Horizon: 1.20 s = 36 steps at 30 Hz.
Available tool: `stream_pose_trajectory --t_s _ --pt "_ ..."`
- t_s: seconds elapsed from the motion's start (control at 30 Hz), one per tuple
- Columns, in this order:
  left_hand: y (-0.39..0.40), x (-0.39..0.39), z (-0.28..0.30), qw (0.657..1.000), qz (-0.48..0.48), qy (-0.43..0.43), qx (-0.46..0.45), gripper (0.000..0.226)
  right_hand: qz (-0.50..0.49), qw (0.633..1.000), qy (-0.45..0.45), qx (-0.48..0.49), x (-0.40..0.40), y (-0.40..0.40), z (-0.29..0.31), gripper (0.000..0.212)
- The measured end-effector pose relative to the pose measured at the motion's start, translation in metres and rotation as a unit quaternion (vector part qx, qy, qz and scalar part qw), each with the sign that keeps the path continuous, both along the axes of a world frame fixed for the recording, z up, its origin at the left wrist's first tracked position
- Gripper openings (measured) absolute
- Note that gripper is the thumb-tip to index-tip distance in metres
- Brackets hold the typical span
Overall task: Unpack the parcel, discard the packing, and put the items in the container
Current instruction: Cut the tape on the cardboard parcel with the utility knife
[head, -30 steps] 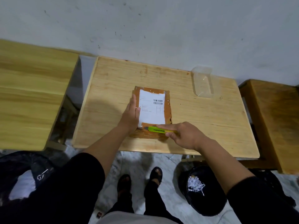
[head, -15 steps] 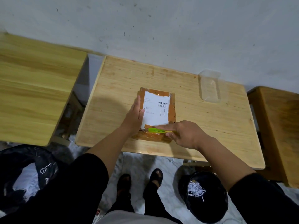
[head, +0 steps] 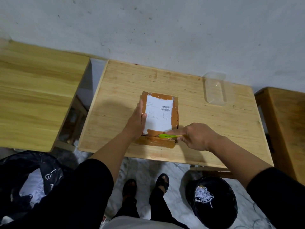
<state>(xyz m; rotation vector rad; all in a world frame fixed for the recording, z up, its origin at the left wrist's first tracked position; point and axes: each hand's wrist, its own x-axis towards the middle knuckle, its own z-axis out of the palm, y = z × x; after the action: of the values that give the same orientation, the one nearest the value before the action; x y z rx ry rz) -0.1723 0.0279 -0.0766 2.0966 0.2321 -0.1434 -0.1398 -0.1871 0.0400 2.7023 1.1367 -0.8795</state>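
Two hands worked mid-frame: left hand [head: 137, 119] lay flat, pressing the parcel [head: 160, 116]; right hand [head: 196, 136] pinched a green cutter [head: 168, 136], apparently at the near seam.

No readable words anywhere. On the parcel [head: 160, 113] — a white label [head: 159, 115] with two barcodes [head: 165, 108] near its right edge and rows of small print on the left, too fine to make out. On the black bag [head: 212, 200] at near right — a white mark, not legible. Same for white marks on the black bag at near left [head: 33, 180].
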Motion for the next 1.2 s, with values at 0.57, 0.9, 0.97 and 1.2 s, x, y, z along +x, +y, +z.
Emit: stream_pose_trajectory --t_s 0.57,0.9,0.97,1.2 --pt "-0.003 -0.001 -0.001 1.000 0.015 0.007 0.000 0.057 -0.488 0.766 0.121 0.400 -0.044 -0.013 -0.065 0.030" --pt "-0.004 -0.001 -0.002 1.000 0.020 0.000 0.007 0.057 -0.568 0.667 0.164 0.453 -0.055 0.000 -0.082 0.038" --pt "-0.004 -0.001 0.000 1.000 0.015 -0.006 0.011 0.057 -0.563 0.662 0.201 0.452 -0.058 -0.001 -0.079 0.044" --pt "-0.003 -0.002 0.001 1.000 0.008 -0.006 0.011 0.058 -0.548 0.657 0.245 0.456 -0.061 -0.002 -0.074 0.054"
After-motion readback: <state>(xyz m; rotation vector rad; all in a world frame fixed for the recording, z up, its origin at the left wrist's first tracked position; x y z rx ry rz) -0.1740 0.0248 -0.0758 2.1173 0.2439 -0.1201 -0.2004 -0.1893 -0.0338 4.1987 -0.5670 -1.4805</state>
